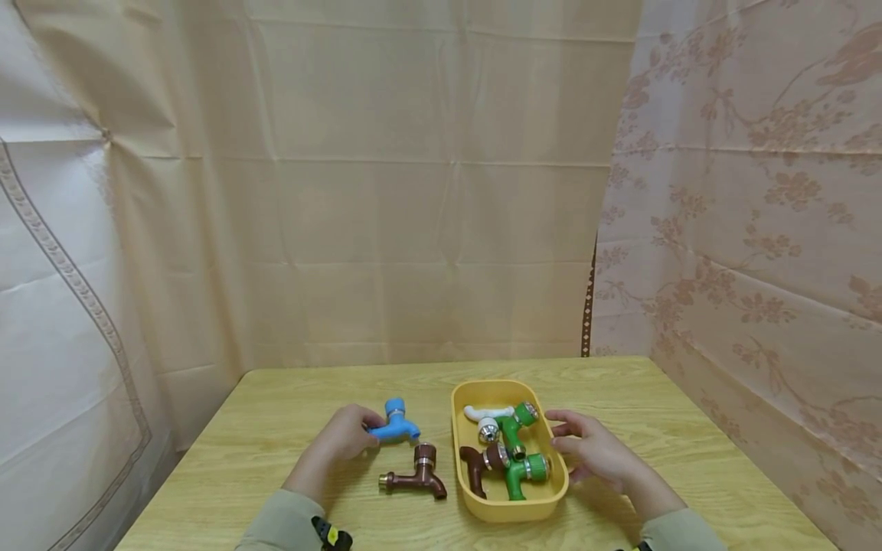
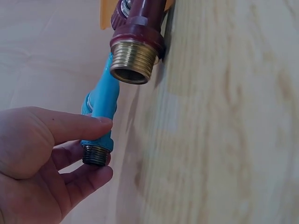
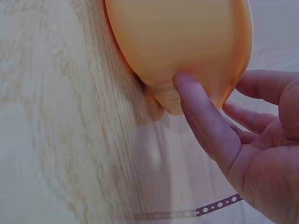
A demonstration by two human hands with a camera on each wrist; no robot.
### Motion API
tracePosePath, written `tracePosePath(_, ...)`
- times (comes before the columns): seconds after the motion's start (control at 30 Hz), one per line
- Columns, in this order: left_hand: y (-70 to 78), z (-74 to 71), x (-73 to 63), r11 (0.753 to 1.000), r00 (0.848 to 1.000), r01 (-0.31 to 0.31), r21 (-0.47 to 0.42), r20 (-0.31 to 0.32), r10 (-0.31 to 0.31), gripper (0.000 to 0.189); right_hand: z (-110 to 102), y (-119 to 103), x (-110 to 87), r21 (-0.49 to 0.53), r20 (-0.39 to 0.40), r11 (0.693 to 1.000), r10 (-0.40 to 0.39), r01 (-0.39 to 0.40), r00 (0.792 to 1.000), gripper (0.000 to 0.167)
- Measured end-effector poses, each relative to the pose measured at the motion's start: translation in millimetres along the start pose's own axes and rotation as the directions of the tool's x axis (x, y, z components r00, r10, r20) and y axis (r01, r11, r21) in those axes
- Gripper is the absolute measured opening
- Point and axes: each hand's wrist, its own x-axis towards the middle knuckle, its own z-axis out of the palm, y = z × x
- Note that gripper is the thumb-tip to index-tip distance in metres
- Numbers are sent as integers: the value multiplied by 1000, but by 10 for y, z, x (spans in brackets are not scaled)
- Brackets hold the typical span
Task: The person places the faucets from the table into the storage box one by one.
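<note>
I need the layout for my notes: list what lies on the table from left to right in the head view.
Left hand → blue tap → brown tap → yellow tray holding more taps → right hand.

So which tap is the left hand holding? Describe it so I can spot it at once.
On the wooden table, look just left of the yellow tray. The left hand pinches the threaded end of a tap lying there, beyond a brown tap. It is the only blue tap in the scene.
</note>
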Motion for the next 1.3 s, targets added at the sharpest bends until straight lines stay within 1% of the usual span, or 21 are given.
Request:
tracePosePath(0.2,38,-19,-27,999,999,-37,-39,-16,36,21,-3,-19,2,-6,-2,1000,4,-4,1000,61)
tracePosePath(0.47,150,-89,-81,995,998,-63,-77,-27,61,20,9,-22,-3,-17,-17,1000,11,-11,1000,59)
tracePosePath(0.63,212,-132,-93,994,995,-94,-51,-42,92,19,12,-24,-4,-16,-15,1000,11,-11,1000,58)
tracePosePath(0.87,321,-245,-140,993,991,-112,-43,-84,108,19,8,-28,0,-16,-13,1000,12,-12,1000,60)
tracePosePath(1.1,415,-351,-195,982,975,-184,-45,-134,177,20,3,-27,3,-6,-6,1000,8,-8,1000,61)
tracePosePath(1.23,444,-364,-207,980,973,-196,-43,-135,189,19,-1,-13,7,-1,-2,1000,8,-8,1000,61)
tracePosePath(1.3,454,-364,-213,980,974,-191,-47,-131,184,20,-3,-5,11,0,2,1000,6,-6,1000,61)
